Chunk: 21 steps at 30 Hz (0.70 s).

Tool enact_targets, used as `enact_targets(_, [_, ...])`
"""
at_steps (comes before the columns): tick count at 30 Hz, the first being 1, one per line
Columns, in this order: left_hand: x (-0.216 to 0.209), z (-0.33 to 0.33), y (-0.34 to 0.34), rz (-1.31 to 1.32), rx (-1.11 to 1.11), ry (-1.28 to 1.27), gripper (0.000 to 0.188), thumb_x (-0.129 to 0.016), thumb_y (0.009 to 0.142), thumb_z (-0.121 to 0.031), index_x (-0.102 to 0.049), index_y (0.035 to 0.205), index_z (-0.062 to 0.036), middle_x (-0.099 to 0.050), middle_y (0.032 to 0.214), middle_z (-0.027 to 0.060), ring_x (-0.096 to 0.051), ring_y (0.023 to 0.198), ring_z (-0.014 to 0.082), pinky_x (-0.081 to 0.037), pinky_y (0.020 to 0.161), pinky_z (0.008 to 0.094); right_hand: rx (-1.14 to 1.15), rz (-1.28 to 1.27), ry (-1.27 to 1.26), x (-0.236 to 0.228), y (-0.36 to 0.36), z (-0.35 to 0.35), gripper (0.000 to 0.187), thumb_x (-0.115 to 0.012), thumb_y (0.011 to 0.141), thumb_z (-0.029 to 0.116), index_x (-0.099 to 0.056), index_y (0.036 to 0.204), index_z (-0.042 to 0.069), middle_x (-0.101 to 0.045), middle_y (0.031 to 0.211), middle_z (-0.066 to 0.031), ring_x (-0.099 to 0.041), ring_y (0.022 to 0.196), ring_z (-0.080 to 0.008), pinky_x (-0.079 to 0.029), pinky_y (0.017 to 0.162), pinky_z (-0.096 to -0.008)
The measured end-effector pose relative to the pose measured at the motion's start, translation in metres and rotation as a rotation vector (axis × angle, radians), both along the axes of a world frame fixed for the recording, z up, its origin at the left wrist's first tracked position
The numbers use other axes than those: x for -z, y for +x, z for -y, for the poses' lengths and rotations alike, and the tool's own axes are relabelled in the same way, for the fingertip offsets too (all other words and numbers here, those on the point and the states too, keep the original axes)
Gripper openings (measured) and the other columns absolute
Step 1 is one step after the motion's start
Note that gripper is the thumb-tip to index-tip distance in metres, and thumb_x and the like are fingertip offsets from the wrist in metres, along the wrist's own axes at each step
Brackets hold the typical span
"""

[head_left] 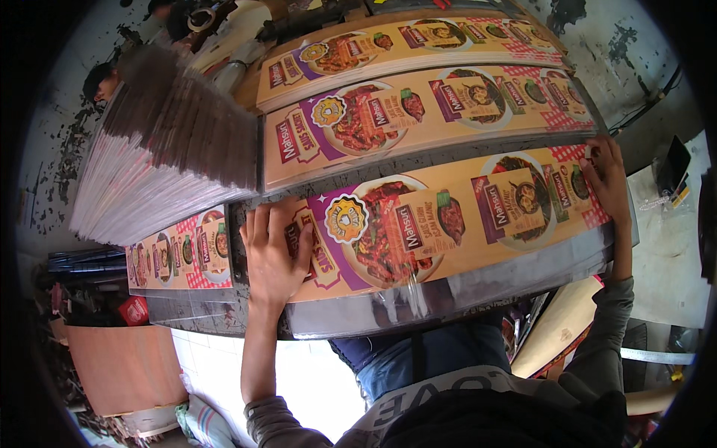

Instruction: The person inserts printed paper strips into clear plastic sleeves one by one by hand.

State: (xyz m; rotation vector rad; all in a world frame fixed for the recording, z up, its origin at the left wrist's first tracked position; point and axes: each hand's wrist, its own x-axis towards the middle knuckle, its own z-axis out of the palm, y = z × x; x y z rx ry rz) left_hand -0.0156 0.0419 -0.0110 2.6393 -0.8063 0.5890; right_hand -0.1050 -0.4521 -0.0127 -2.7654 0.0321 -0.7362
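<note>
A long printed food banner strip (455, 261), orange with dish pictures and a clear plastic margin, lies across the dark work table in front of me. My left hand (272, 254) rests on its left end, fingers stretched forward and thumb apart on the print. At the opposite end, my right hand (611, 181) has its fingers and thumb bent around the strip's edge; the fingers' undersides are hidden. Just beyond lies a second stack of matching strips (418, 123), with a third stack (411, 48) farther back.
At the left, a tall fanned pile of plastic-covered sheets (164, 164) leans over another printed strip (179, 254). A brown wooden panel (123, 369) stands below left. Another person (101, 82) is partly visible behind the pile. A pale surface (668, 246) is at the right.
</note>
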Motion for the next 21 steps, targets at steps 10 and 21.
enact_targets(10, [0.0033,-0.0013,0.0006,0.023,-0.03,0.008,0.04,-0.062,0.076,-0.015,-0.053,0.113,-0.0028,-0.054,0.093,0.0152,-0.051,0.087,0.0307,-0.036,0.08,0.0417,0.027,-0.03,-0.056,0.005,0.0019,0.0058,0.027,-0.058,0.082,0.014,-0.05,0.104,-0.001,-0.048,0.099,-0.0153,-0.051,0.087,-0.0295,-0.044,0.073,-0.0348])
enact_targets(21, [0.0014,0.0048,0.002,0.044,-0.085,0.015,0.034,-0.064,0.076,-0.015,-0.055,0.106,-0.0045,-0.053,0.079,0.0108,-0.053,0.077,0.0271,-0.037,0.074,0.0389,0.049,-0.035,-0.058,-0.0001,0.0011,-0.003,0.021,-0.055,0.082,0.011,-0.047,0.096,-0.002,-0.044,0.093,-0.0128,-0.044,0.082,-0.0268,-0.039,0.073,-0.0326])
